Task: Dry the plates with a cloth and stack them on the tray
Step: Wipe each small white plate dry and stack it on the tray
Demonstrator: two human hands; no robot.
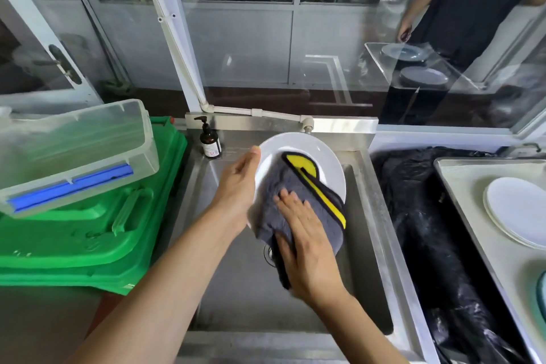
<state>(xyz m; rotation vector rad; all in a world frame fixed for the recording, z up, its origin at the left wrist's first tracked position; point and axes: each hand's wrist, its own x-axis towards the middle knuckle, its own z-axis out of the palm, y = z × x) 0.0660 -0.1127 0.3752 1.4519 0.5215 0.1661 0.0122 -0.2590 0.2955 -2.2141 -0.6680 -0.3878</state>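
Over the steel sink [366, 233] I hold a white plate [298, 151] tilted toward me. My left hand [239, 183] grips its left rim, thumb on the front edge. A grey cloth with yellow trim [295, 183] lies on the plate's face. My right hand [307, 242] presses flat on the cloth with straight fingers, and the cloth's lower end hangs under the palm. On the metal tray [461, 186] at the right lies a small stack of white plates [517, 210].
A brown soap pump bottle [210, 140] stands at the sink's back left corner. Green plastic lids [88, 230] with a clear box [74, 151] on top fill the left. A black plastic bag [428, 230] lies between sink and tray. Another person [472, 0] stands behind the glass.
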